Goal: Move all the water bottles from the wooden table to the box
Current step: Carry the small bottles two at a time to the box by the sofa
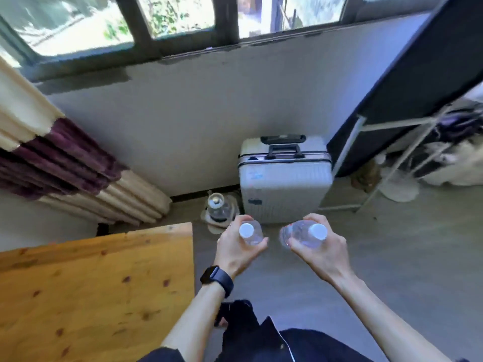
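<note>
Left hand [236, 253] curled round clear plastic bottle [253, 236], round white cap up, over grey floor [397, 262] just past right edge of knotty pine tabletop [91, 283]. Right hand [324, 254] grips second clear bottle [296, 235], tilted. Smooth black watch [217, 278] on left wrist. Ribbed white hard-shell suitcase [285, 184] upright beyond.

I note the wooden table [91, 283] to the left of my left fingers [241, 219], knots showing in its top. The floor [392, 257] runs beneath them. On it stand a pale suitcase [285, 184], upright beyond my right fingers [315, 218], a glass kettle [218, 210] beyond the left fingers, and rack legs [366, 202] farther right.
</note>
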The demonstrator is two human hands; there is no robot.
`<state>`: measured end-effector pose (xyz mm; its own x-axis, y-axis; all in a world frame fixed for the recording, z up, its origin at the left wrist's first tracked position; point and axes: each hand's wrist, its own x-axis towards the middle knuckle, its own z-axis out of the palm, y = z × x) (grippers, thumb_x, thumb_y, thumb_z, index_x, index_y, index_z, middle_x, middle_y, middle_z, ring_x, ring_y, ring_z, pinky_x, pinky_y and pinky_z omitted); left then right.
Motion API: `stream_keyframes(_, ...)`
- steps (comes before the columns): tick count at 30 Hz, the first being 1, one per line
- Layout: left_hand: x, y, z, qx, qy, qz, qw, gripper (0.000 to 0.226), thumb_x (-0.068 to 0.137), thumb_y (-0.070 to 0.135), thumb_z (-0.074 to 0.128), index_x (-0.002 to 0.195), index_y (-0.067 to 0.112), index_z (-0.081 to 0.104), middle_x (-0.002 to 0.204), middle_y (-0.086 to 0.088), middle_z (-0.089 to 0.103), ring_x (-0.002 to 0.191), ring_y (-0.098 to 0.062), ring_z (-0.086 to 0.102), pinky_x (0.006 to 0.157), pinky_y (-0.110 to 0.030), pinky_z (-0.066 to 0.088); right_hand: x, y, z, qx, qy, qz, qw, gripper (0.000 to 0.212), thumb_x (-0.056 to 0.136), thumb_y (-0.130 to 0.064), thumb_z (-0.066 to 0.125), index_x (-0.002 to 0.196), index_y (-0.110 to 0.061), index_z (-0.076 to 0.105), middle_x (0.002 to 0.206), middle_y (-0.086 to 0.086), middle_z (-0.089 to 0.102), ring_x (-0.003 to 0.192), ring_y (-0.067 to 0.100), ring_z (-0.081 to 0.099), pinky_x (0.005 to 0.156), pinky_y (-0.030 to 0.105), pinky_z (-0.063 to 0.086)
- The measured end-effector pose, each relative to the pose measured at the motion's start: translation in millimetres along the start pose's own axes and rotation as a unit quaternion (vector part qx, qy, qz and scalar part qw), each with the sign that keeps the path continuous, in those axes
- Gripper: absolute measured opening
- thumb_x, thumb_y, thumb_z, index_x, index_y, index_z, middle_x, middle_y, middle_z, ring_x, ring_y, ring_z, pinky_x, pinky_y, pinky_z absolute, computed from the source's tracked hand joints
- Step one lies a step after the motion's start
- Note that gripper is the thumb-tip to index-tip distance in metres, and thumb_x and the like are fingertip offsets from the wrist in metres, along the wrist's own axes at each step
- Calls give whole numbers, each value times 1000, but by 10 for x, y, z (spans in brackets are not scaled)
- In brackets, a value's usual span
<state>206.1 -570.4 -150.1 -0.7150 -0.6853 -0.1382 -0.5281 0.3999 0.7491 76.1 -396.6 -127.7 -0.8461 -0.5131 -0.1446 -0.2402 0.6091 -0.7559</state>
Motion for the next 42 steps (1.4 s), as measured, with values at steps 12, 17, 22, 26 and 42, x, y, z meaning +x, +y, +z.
stream_keyframes(12,14,2981,2528,60,-217,226,948,47,59,65,73,95,47,49,82,27,66,78,4,63,68,-21,53,-668,1785,-2932,34,282,166,944,53,56,-70,64,102,-51,47,79,-26,67,69,0,62,63,21,43)
stream_keyframes(17,-37,4182,3470,80,-268,346,896,47,59,60,73,94,36,51,79,18,67,74,-6,65,68,-29,57,-916,2312,-3942,31,393,224,892,46,68,-55,78,101,-45,48,90,-49,56,72,-22,54,67,11,39)
stream_keyframes(22,-154,5247,4353,82,-328,428,838,51,58,62,71,96,32,52,80,12,67,77,-16,66,70,-33,56,-1016,2833,-4869,10,465,299,833,51,66,-55,80,106,-37,54,79,-47,57,71,-4,55,63,7,34)
stream_keyframes(26,-294,5998,4990,75,-384,467,793,49,58,62,68,90,30,48,75,12,64,73,-16,63,59,-24,48,-1101,3174,-5533,0,511,339,790,50,65,-56,79,102,-42,49,76,-40,61,73,7,59,62,11,37)
stream_keyframes(42,-1431,8757,7646,90,-443,549,704,44,55,61,68,78,27,52,68,11,65,68,-9,63,60,-26,51,-1809,5125,-8155,-19,589,426,686,56,65,-63,75,106,-29,60,89,-3,72,97,30,65,70,32,49)
